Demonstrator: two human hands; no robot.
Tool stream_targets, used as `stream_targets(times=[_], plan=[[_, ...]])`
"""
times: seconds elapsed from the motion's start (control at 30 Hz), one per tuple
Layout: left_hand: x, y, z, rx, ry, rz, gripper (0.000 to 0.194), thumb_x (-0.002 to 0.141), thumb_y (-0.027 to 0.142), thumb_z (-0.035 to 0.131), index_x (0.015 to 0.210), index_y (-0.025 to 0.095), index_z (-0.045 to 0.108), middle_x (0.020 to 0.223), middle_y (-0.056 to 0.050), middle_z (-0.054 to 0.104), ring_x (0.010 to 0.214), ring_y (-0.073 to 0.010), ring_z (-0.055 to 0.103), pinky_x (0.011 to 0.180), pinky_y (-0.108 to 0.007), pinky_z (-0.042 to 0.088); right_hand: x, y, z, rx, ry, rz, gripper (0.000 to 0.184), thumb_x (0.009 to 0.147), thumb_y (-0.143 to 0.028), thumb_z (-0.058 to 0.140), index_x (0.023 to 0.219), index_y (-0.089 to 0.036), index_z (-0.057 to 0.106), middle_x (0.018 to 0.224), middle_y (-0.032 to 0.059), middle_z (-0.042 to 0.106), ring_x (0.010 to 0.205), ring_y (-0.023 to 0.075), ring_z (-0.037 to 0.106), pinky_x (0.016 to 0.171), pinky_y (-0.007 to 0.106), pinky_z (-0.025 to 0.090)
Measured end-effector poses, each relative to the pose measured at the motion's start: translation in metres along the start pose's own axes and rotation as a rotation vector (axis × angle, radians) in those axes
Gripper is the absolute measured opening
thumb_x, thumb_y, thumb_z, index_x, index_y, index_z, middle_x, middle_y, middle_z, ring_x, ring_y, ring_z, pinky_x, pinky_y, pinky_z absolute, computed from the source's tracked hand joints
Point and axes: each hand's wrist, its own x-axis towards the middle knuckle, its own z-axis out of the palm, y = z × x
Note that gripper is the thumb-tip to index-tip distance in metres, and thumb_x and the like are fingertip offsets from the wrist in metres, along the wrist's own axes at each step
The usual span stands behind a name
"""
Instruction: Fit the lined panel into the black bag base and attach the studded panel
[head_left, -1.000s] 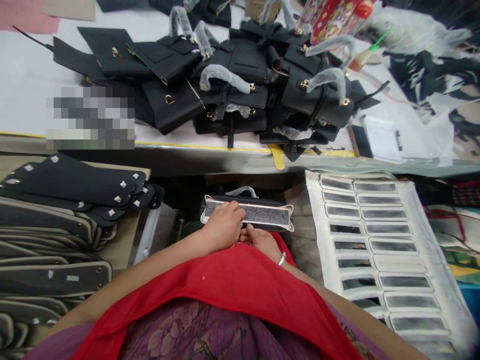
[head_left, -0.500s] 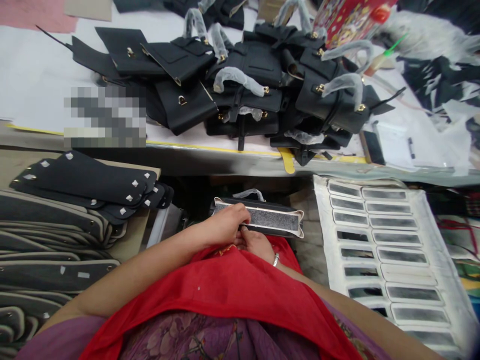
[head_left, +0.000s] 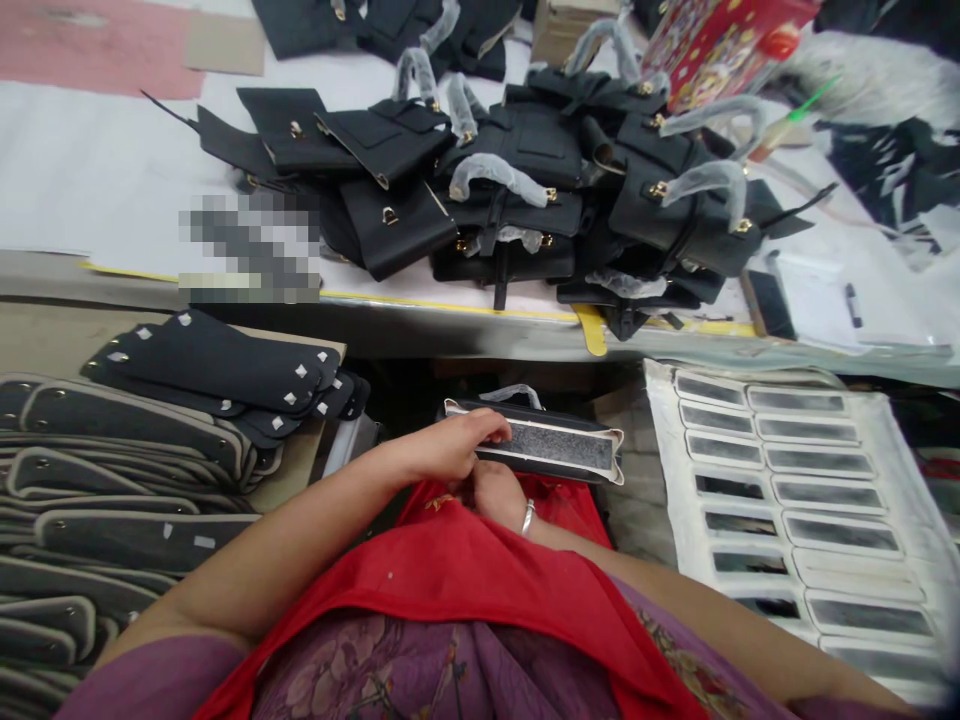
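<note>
Resting on one black bag, one left hand; just below, one right hand; both grips unclear.

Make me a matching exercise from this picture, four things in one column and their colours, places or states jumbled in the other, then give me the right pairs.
Things:
1. Left hand
2. Right hand
3. Apron
4. Pale sheet

Descriptions:
A. Plain red
B. In the right part of the picture, bearing rows of framed panels
C. Has a silvery bracelet at its wrist
D. Fingers over the grey strip of the black bag

Pairs: 1-D, 2-C, 3-A, 4-B
</note>
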Motion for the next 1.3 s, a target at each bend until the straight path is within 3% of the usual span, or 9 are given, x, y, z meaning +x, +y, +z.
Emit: stream_targets(times=[0.2, 0.33, 0.4, 0.5, 0.63, 0.73, 0.9, 1.07, 1.3], plan=[[0.003, 0.015, 0.004, -0.043, 0.036, -0.075, 0.041, 0.061, -0.002, 0.038, 0.093, 0.017, 0.055, 0.094, -0.003, 0.06, 0.087, -0.0133, 0.056, 0.081, -0.025, 0.046, -0.016, 0.001, -0.001, 0.166, -0.035, 0.042, 0.033, 0.088, -0.019, 0.029, 0.061, -0.018, 0.048, 0.054, 0.0025, 0.058, 0.04, 0.0104, 0.05, 0.046, 0.022, 0.039], [-0.013, 0.02, 0.004, -0.061, 0.291, -0.025, 0.021, 0.076, 0.01, 0.041, 0.088, 0.019, 0.056, 0.094, -0.004, 0.061, 0.088, -0.0148, 0.057, 0.081, -0.027, 0.047, -0.038, -0.013, -0.046, 0.145, -0.23, -0.049, 0.042, 0.086, -0.047, 0.041, 0.068, -0.013, 0.056, 0.065, 0.0067, 0.063, 0.047, 0.0092, 0.054, 0.049, 0.02, 0.039], [-0.028, 0.017, 0.006, -0.05, 0.446, -0.024, 0.017, 0.082, 0.018, 0.041, 0.091, 0.02, 0.056, 0.102, -0.005, 0.059, 0.096, -0.0172, 0.056, 0.086, -0.031, 0.047, -0.042, -0.03, -0.084, -0.051, -0.075, -0.198, 0.047, 0.084, -0.054, 0.038, 0.072, -0.012, 0.057, 0.07, 0.0074, 0.064, 0.047, 0.01, 0.054, 0.049, 0.021, 0.04], [-0.05, 0.009, 0.019, 0.076, 0.609, -0.083, 0.02, 0.085, 0.028, 0.044, 0.102, 0.025, 0.053, 0.116, -0.005, 0.055, 0.11, -0.021, 0.051, 0.095, -0.038, 0.044, -0.021, -0.065, -0.144, -0.695, 0.439, -0.409, 0.037, 0.088, -0.044, 0.037, 0.082, -0.014, 0.058, 0.081, 0.008, 0.065, 0.067, 0.0143, 0.061, 0.066, 0.025, 0.044], [-0.064, -0.004, 0.046, 0.351, 0.654, -0.079, 0.034, 0.083, 0.032, 0.048, 0.117, 0.027, 0.049, 0.126, -0.006, 0.051, 0.12, -0.024, 0.045, 0.101, -0.043, 0.04, 0.038, -0.104, -0.196, -1.085, 0.724, -0.274, 0.047, 0.08, -0.039, 0.057, 0.114, -0.009, 0.049, 0.118, 0.0211, 0.052, 0.111, 0.0283, 0.05, 0.092, 0.036, 0.037], [-0.061, -0.004, 0.06, 0.547, 0.612, -0.024, 0.045, 0.081, 0.034, 0.052, 0.125, 0.026, 0.046, 0.131, -0.008, 0.049, 0.123, -0.0265, 0.043, 0.104, -0.046, 0.036, 0.077, -0.117, -0.202, -1.102, 0.73, -0.167, 0.062, 0.075, -0.037, 0.063, 0.123, -0.004, 0.04, 0.118, 0.0272, 0.049, 0.108, 0.0329, 0.052, 0.088, 0.041, 0.039], [-0.025, 0.016, 0.054, 0.7, 0.37, -0.039, 0.071, 0.073, 0.037, 0.064, 0.135, 0.018, 0.036, 0.139, -0.013, 0.039, 0.128, -0.029, 0.035, 0.107, -0.048, 0.028, 0.094, -0.109, -0.198, -1.09, 0.72, -0.133, 0.046, 0.083, -0.013, 0.044, 0.126, -0.002, 0.035, 0.114, 0.0271, 0.053, 0.106, 0.0298, 0.054, 0.086, 0.039, 0.041], [0.017, 0.031, 0.031, 0.691, 0.036, -0.13, 0.083, 0.059, 0.041, 0.076, 0.128, 0.01, 0.043, 0.132, -0.019, 0.046, 0.121, -0.0305, 0.044, 0.105, -0.044, 0.03, 0.04, -0.071, -0.228, -1.026, 0.613, -0.198, 0.034, 0.084, -0.022, 0.043, 0.112, -0.004, 0.049, 0.101, 0.0211, 0.06, 0.095, 0.0276, 0.058, 0.083, 0.036, 0.042], [0.023, 0.045, 0.024, 0.725, -0.045, -0.111, 0.075, 0.059, 0.037, 0.075, 0.124, 0.011, 0.046, 0.121, -0.018, 0.053, 0.111, -0.0297, 0.051, 0.094, -0.037, 0.041, -0.06, 0.031, -0.251, -0.503, 0.505, -0.625, 0.037, 0.077, -0.036, 0.047, 0.109, -0.017, 0.043, 0.077, 0.0015, 0.054, 0.065, 0.0153, 0.051, 0.066, 0.029, 0.044]])
